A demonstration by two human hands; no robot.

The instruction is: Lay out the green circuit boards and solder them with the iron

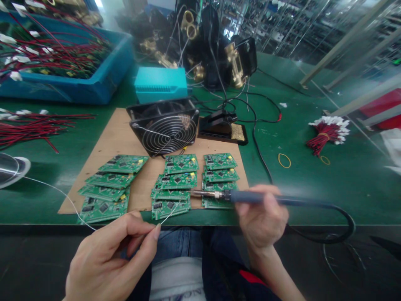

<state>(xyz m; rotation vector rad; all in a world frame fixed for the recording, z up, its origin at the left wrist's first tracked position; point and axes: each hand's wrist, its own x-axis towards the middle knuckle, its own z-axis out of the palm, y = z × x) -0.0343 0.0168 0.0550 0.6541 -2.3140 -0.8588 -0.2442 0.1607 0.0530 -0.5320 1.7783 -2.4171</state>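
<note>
Two tools I hold ready: right hand (261,219) clamped on soldering iron (250,196), left hand (106,255) pinching solder wire (171,214), both aimed at circuit boards (175,182).

Single head view, worn high, faces forward and down across the table's (313,184) near edge; hands close below.
</note>
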